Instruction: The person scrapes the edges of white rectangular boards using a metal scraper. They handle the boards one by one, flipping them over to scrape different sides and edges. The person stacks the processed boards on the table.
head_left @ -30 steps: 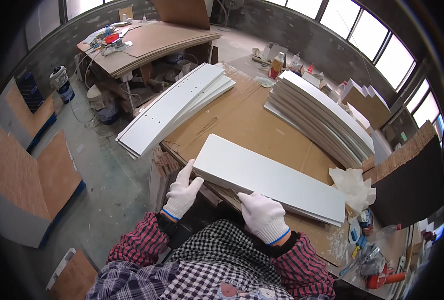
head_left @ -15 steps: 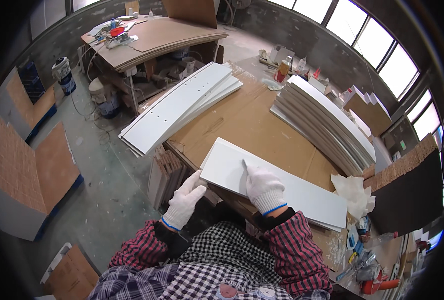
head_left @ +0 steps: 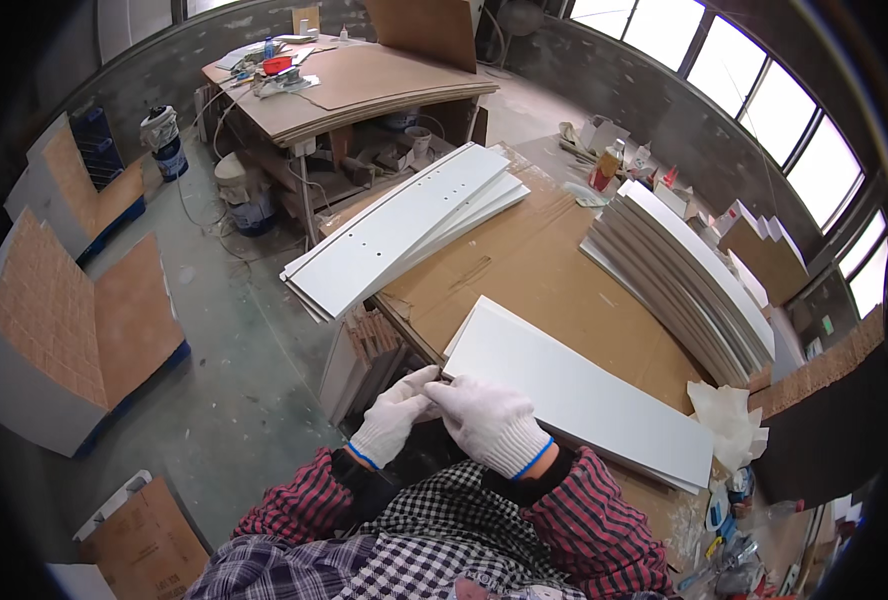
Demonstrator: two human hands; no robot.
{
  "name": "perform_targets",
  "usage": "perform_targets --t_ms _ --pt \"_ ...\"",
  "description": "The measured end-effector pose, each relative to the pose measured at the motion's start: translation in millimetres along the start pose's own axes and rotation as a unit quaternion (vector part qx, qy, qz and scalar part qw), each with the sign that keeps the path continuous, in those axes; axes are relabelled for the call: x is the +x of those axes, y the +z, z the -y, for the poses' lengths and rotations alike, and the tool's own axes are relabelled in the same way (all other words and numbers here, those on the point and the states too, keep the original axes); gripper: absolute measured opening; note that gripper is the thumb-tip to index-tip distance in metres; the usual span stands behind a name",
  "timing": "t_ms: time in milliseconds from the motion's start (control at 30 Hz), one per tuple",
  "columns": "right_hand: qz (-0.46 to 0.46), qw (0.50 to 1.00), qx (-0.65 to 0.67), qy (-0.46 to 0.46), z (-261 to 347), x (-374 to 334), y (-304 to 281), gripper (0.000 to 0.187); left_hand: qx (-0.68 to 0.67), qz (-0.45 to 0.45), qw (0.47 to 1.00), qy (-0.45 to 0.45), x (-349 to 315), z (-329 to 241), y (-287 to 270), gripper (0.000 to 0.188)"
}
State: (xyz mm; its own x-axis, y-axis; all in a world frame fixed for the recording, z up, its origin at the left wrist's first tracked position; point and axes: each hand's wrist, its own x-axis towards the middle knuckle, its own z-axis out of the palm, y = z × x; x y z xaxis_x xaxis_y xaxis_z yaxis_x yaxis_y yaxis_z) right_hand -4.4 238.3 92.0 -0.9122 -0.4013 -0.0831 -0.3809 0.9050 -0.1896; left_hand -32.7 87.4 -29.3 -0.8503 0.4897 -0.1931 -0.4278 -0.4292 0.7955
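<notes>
A long white board point(head_left: 584, 390) lies on the brown-covered worktable in front of me, with another white board's edge showing beneath it. My left hand point(head_left: 392, 422), in a white knitted glove, is closed beside the board's near left corner. My right hand point(head_left: 494, 424), gloved the same way, is also closed, its fingertips meeting the left hand's at that corner. Whatever sits between the fingers is hidden; the small grey piece seen earlier does not show.
Several drilled white boards point(head_left: 394, 235) lie at the far left of the worktable point(head_left: 524, 270). A tall stack of white boards point(head_left: 679, 275) stands on the right. Crumpled paper point(head_left: 726, 425) and assorted tools point(head_left: 739, 550) sit at the right edge. Buckets point(head_left: 244, 195) stand on the floor.
My right hand has moved left and nearer, off the board's top face, to meet my left hand at the corner. The whole view has shifted, the scene moving right in it.
</notes>
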Motion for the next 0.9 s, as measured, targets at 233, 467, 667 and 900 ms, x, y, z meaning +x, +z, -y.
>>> perform_targets --t_ms 233,467,667,900 --pt "-0.158 0.972 0.071 0.158 -41 -28 21 0.027 0.009 0.021 0.996 -0.081 18 -16 0 0.054" --pt "-0.115 0.898 0.101 0.413 -90 -97 6 0.028 0.128 0.01 0.989 -0.078 51 -23 23 0.049" --pt "-0.158 0.793 0.053 0.587 -161 -230 5 0.032 0.092 -0.019 0.994 -0.056 1 -31 -6 0.042" --pt "-0.154 0.72 -0.087 0.672 -225 -351 14 0.026 0.047 -0.057 0.996 -0.042 -16 -20 -18 0.06"
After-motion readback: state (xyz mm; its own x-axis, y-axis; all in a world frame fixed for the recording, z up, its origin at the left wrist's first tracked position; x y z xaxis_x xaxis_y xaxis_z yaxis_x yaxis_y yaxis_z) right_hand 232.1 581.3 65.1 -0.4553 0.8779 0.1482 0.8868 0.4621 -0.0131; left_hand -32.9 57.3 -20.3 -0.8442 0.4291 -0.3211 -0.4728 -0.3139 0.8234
